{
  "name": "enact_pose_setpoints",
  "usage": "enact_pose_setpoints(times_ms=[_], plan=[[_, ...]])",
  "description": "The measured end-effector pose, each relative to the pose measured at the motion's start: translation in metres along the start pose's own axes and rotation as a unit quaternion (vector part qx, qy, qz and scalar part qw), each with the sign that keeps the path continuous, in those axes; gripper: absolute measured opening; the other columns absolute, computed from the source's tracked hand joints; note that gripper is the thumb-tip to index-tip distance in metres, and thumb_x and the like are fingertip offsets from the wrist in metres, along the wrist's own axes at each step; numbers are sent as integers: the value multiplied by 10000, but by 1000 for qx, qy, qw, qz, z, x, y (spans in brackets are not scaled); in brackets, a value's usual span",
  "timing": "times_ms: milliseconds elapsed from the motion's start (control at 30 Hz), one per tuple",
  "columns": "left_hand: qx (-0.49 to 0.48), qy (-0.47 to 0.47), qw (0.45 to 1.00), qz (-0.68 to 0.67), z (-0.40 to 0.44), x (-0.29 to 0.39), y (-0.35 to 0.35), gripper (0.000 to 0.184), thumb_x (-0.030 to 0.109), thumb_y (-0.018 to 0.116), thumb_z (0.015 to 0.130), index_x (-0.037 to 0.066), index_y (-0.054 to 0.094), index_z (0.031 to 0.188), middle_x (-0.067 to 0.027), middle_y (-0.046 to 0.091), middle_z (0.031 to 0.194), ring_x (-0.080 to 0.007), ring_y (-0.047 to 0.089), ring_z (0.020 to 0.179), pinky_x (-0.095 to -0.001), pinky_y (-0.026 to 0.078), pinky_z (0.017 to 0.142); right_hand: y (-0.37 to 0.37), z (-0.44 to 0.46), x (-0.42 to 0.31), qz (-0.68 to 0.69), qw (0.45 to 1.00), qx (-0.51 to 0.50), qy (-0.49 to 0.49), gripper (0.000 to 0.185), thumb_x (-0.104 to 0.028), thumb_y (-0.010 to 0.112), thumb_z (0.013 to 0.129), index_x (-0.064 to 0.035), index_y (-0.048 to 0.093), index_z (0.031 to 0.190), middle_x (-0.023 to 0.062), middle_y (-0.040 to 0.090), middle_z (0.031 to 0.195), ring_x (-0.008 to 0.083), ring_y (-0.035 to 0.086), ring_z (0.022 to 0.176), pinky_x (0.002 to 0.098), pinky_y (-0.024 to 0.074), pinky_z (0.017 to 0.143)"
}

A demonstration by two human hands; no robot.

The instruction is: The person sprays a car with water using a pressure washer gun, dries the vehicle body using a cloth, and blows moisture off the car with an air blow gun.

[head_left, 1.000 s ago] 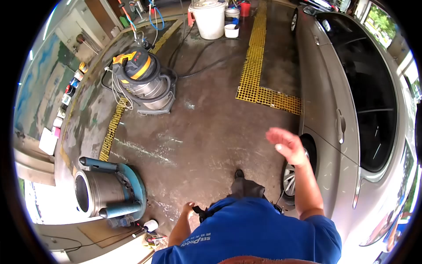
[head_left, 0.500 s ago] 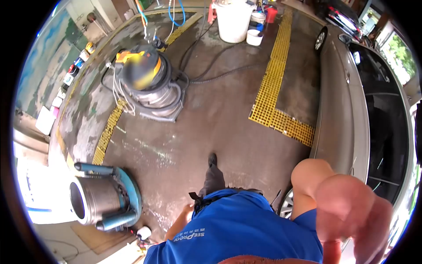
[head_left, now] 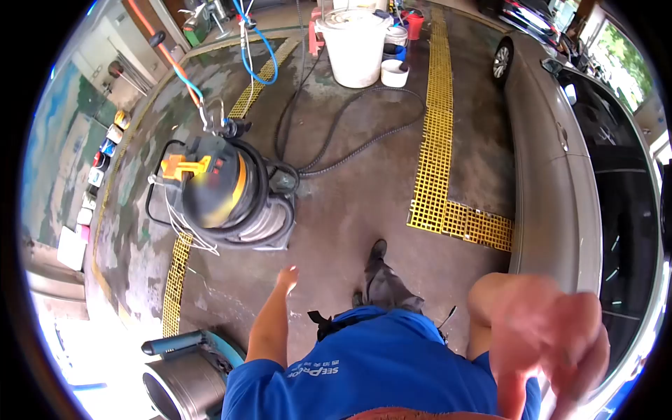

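My left hand (head_left: pixel 286 277) swings out in front of my left side, seen small from above. It looks loosely open, and I see nothing in it. Nearest to it stands a wet-dry vacuum (head_left: pixel 222 192) with a black and yellow head and a grey hose wrapped round it; the hand is apart from it. My right hand (head_left: pixel 549 332) is raised close to the camera on the right, large and smeared by motion. Whether its fingers are closed on anything cannot be made out. Behind it is the side of a grey-brown car (head_left: pixel 553 203).
Yellow floor grating (head_left: pixel 434 140) runs ahead and bends toward the car. A dark hose (head_left: pixel 364 150) loops over the wet floor. At the back stand a large white bin (head_left: pixel 353 52) and smaller buckets (head_left: pixel 395 73). A steel-drum machine (head_left: pixel 185 385) stands at lower left.
I have moved forward, so the steel-drum machine sits lower in view. My left hand has swung forward from my hip. My right hand stays raised, slightly further left.
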State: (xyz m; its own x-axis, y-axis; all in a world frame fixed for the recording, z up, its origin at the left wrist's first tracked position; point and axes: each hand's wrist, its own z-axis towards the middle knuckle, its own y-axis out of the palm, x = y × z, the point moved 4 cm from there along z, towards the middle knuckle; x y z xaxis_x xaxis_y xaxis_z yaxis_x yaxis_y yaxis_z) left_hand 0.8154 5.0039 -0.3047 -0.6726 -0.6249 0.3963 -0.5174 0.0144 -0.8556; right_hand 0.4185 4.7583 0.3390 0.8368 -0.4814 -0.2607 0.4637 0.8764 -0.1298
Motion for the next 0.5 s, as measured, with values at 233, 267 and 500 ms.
enact_pose_setpoints(times_ms=[233, 267, 500], plan=[[-230, -236, 904, -274, 139, 79, 8, 262, 276, 437, 974, 119, 629, 1061, -112, 651, 845, -253, 664, 759, -417, 512, 558, -95, -56, 187, -224, 955, 24, 193, 472, -299, 741, 825, -26, 593, 1181, 172, 618, 1072, 349, 616, 949, 433, 510, 842], [-251, -225, 880, -335, 143, 91, -1, 219, 268, 483, 953, 137, 622, 1061, -76, 633, 830, -217, 638, 721, -370, 488, 530, -105, -75, 211, -260, 926, 62, 265, 470, -280, 742, 822, 1, 590, 1167, 176, 626, 1068, 329, 623, 945, 410, 508, 845], [-112, -269, 829, -477, 321, 68, -151, 92, 242, 559, 903, 153, 544, 887, -17, 541, 769, -171, 516, 593, -309, 436, 471, -145, -150, 321, -296, 794, 144, 511, 357, -120, 732, 829, 20, 597, 1128, 85, 636, 920, 170, 610, 860, 307, 505, 809]])
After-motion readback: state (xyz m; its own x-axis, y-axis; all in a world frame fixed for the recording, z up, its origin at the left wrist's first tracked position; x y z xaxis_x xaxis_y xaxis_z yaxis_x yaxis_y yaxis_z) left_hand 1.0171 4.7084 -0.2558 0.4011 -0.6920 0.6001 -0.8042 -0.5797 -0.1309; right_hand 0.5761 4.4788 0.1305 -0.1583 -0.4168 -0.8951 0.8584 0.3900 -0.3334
